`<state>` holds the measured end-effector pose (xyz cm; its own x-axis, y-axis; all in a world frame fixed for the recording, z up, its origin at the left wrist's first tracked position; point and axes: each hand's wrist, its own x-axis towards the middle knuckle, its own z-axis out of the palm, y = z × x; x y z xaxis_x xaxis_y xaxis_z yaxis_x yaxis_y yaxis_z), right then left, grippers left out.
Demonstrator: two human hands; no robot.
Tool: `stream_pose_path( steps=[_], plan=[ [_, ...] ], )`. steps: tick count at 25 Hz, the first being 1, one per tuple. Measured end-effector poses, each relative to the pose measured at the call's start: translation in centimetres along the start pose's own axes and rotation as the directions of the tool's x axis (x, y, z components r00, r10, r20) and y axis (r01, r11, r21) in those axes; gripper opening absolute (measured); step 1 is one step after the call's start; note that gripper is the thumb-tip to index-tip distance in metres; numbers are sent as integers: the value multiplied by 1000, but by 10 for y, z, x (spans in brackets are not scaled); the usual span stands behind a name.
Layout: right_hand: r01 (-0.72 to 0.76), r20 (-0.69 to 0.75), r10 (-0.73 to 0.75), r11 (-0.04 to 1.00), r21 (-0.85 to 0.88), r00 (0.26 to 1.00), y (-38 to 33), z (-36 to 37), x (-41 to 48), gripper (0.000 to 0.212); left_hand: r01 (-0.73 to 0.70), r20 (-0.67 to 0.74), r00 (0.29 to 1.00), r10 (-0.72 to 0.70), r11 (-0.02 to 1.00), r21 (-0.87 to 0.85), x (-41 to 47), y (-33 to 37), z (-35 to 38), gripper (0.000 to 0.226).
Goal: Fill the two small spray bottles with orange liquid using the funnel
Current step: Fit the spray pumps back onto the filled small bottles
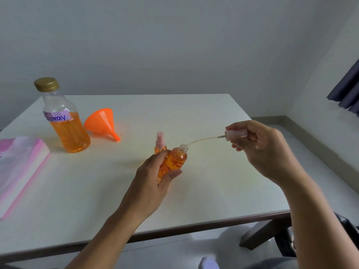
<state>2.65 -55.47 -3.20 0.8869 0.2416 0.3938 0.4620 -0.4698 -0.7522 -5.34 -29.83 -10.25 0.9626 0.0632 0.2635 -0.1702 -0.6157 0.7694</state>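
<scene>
The person's left hand (155,175) is wrapped around a small spray bottle (172,162) full of orange liquid, holding it tilted above the middle of the white table (213,191), its open neck pointing up and to the right. The right hand (260,150) pinches the bottle's pump spray head (236,133) between thumb and fingers, off to the right of the bottle and slightly higher. From that spray head a thin dip tube (204,139) curves leftward, its tip at or just inside the bottle's mouth; I cannot tell which.

Just behind the held bottle, a second small spray bottle (160,142) stands upright on the table, also holding orange liquid, with its pink spray top and clear cap fitted. It is partly hidden by the left hand's fingers.

Farther off, to the left, a large clear supply bottle (66,121) stands upright with a gold screw cap (46,84) on, roughly half full of orange liquid, and carries a pale label handwritten "Spray". Just to its right the orange funnel (102,122) lies on its side, spout pointing near and right, apart from both small bottles.

At the table's left edge lies a pink-and-white packet (19,167). A dark curtain (347,90) hangs at the far right against the wall.
</scene>
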Motion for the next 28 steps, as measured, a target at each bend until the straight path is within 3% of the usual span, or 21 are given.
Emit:
stream_pose_path(
  steps=[5,9,13,16,18,21,24,25,27,28],
  plan=[
    [156,143,-140,982,-109,980,-11,11,-3,28,-42,11,999,41,990,132,3,-3,12,58],
    [256,267,-198,945,-202,943,-17,32,-4,26,-92,41,995,88,986,138,2,6,24,56],
    [196,288,-114,942,-272,951,-20,33,-2,10,-109,52,993,102,981,159,3,9,30,57],
    [54,273,46,935,-351,961,-20,35,-3,59,-133,62,990,124,976,171,-1,10,34,56],
    [17,252,85,926,-378,964,-19,29,-1,73,-130,70,990,120,978,161,-1,11,37,56],
    [60,297,24,961,-270,954,-17,14,0,59,-130,49,991,123,979,160,1,11,37,56],
    [95,302,-25,971,-218,953,-15,20,-5,24,-144,32,989,141,975,166,3,9,36,52],
    [76,270,-1,961,-265,963,-14,27,-5,27,-156,30,988,153,972,174,3,8,36,49],
    [3,160,60,930,-367,985,-12,35,-2,68,-164,27,987,161,968,191,3,7,37,48],
    [-17,140,76,924,-381,987,-11,32,0,73,-165,25,986,163,966,199,3,7,37,49]
  ],
)
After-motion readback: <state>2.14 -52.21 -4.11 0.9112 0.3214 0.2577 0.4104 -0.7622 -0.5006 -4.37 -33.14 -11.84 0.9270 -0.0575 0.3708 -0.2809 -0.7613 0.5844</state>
